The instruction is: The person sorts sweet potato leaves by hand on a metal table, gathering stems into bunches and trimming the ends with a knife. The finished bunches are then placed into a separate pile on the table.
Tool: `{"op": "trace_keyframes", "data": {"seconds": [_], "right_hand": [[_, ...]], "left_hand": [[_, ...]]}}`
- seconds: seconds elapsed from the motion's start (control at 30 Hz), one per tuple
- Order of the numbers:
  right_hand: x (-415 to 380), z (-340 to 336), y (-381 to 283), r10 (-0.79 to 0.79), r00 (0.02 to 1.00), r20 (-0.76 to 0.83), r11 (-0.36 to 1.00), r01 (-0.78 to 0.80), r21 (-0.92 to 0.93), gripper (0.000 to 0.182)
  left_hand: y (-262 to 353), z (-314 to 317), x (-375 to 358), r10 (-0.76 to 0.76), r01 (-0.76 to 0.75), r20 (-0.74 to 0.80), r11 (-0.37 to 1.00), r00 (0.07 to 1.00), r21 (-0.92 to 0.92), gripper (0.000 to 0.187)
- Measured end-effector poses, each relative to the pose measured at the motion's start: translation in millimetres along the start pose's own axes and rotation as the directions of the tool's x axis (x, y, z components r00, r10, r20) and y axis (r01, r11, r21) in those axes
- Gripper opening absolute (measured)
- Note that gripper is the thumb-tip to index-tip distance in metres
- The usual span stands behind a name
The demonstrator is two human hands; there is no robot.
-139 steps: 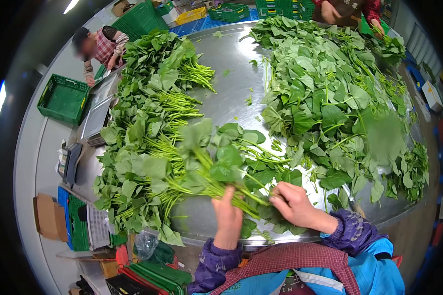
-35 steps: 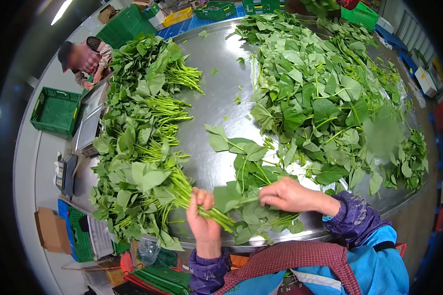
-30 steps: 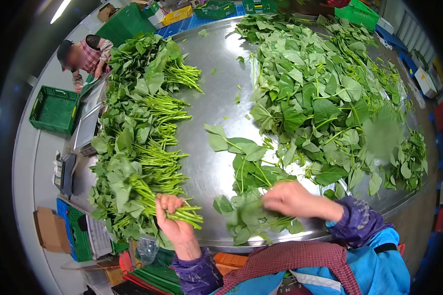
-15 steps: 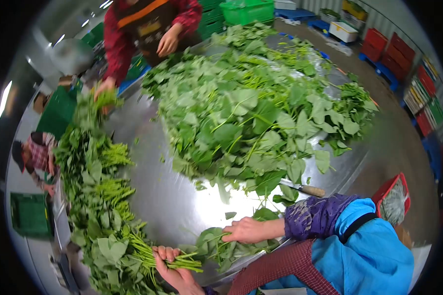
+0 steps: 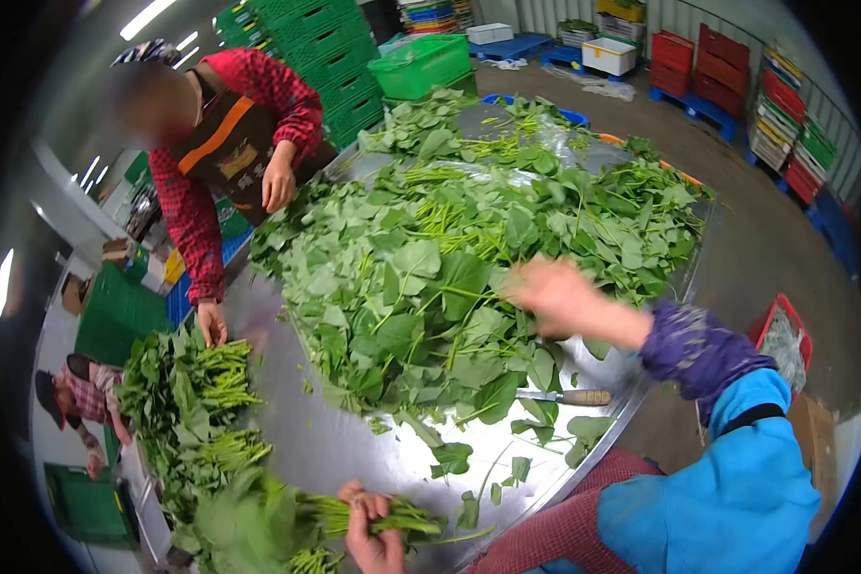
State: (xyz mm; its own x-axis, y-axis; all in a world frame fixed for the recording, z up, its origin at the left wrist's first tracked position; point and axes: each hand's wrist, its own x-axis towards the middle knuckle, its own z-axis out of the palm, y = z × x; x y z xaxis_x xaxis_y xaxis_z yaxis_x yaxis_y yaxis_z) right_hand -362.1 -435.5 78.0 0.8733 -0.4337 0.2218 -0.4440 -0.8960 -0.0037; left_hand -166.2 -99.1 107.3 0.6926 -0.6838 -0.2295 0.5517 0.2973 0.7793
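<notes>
head view | left hand (image 5: 373, 536) clenched round a bundle of leafy stems (image 5: 383, 517) at the near edge of the steel table (image 5: 306, 440) | right hand (image 5: 555, 297) blurred over the loose greens heap (image 5: 450, 268), grip unclear | done: bundled rows (image 5: 201, 411) at left | left: most of the heap unsorted | knife (image 5: 564, 396) lies idle

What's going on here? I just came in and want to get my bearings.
A person is handling leafy greens at a steel table. Their left hand grips a bunch of stems at the near edge, while the right hand, blurred, is over the big loose pile. A knife lies beside it. Across the table, a co-worker in red touches the bundled greens.
</notes>
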Motion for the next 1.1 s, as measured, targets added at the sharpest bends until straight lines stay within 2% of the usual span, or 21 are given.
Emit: {"op": "trace_keyframes", "data": {"seconds": [0.03,0.13,0.23,0.27,0.3,0.33,0.37,0.4,0.43,0.47,0.5,0.6,0.63,0.67,0.7,0.77,0.87,0.97,1.0,1.03,1.1], "right_hand": [[-3,24,-18,-0.13,0.991,0.019,0.991,0.131,-0.025,0.065],[-2,71,-33,-0.266,0.96,0.09,0.962,0.259,0.087,0.055],[-19,89,19,-0.294,0.955,0.029,0.956,0.294,0.017,0.041],[-21,96,48,-0.257,0.966,-0.034,0.965,0.255,-0.061,0.026],[-24,99,73,-0.14,0.984,-0.113,0.981,0.122,-0.154,0.019],[-21,85,96,0.033,0.998,0.05,0.936,-0.013,-0.352,0.018],[-24,80,124,0.104,0.993,-0.057,0.893,-0.119,-0.434,0.018],[-20,63,139,0.401,0.913,0.07,0.785,-0.303,-0.54,0.015],[-9,48,155,0.67,0.713,0.205,0.678,-0.476,-0.56,0.017],[-7,24,145,0.682,0.707,0.188,0.639,-0.451,-0.624,0.024],[-8,11,137,0.559,0.819,0.13,0.698,-0.38,-0.607,0.02],[8,-19,40,0.156,0.986,-0.058,0.986,-0.159,-0.04,0.033],[12,-34,-9,0.099,0.994,-0.042,0.92,-0.075,0.386,0.034],[16,-56,-59,0.181,0.918,0.353,0.634,-0.383,0.672,0.034],[11,-26,-80,-0.138,0.989,0.054,0.711,0.061,0.7,0.04],[5,-23,-147,-0.347,0.937,-0.049,0.718,0.299,0.629,0.056],[0,-4,-200,-0.425,0.904,-0.042,0.686,0.353,0.636,0.053],[2,12,-209,-0.326,0.934,0.148,0.631,0.098,0.769,0.04],[2,18,-205,-0.28,0.95,0.14,0.645,0.079,0.76,0.034],[2,21,-200,-0.233,0.964,0.129,0.659,0.059,0.75,0.029],[1,19,-191,-0.238,0.951,0.197,0.697,0.026,0.717,0.028]], "left_hand": [[-10,-19,6,-0.178,0.204,0.136,0.957,0.975,-0.205,0.015],[-14,-17,7,-0.332,0.356,0.131,0.852,0.934,-0.383,0.014],[-10,-12,3,-0.267,0.236,-0.103,0.941,0.958,-0.243,0.014],[-13,-33,5,-0.218,0.223,0.059,0.895,0.974,-0.387,0.024],[-13,-22,7,-0.157,0.134,-0.04,0.93,0.987,-0.342,0.015],[-10,-7,12,-0.087,0.041,-0.149,0.957,0.985,-0.286,0.013],[-12,-17,15,-0.067,0.039,-0.111,0.971,0.992,-0.235,0.014],[-11,-16,14,-0.076,0.053,-0.121,0.982,0.99,-0.18,0.014],[-13,-22,17,-0.089,0.077,-0.053,0.977,0.995,-0.197,0.017],[-16,-20,19,-0.096,0.086,-0.036,0.975,0.995,-0.206,0.019],[-19,-18,21,-0.099,0.094,-0.017,0.98,0.995,-0.177,0.02],[-37,-16,31,-0.085,0.084,-0.016,0.995,0.996,-0.06,0.025],[-42,-11,34,-0.076,0.077,-0.033,0.997,0.997,0.021,0.026],[-46,-8,34,-0.076,0.077,-0.024,0.995,0.997,0.066,0.026],[-51,-5,33,-0.076,0.077,-0.014,0.991,0.997,0.112,0.027],[-58,2,28,-0.04,0.03,0.054,0.983,0.998,0.179,0.03],[-62,-2,26,-0.018,-0.015,0.134,0.969,0.991,0.246,0.039],[-39,-4,17,-0.2,0.091,0.189,0.878,0.961,0.47,0.048],[-41,-22,16,-0.293,0.075,0.194,0.705,0.936,0.705,0.058],[-33,-19,7,-0.292,0.074,0.197,0.709,0.936,0.701,0.058],[-18,-7,-10,-0.396,-0.225,0.291,0.205,0.871,0.953,0.063]]}}
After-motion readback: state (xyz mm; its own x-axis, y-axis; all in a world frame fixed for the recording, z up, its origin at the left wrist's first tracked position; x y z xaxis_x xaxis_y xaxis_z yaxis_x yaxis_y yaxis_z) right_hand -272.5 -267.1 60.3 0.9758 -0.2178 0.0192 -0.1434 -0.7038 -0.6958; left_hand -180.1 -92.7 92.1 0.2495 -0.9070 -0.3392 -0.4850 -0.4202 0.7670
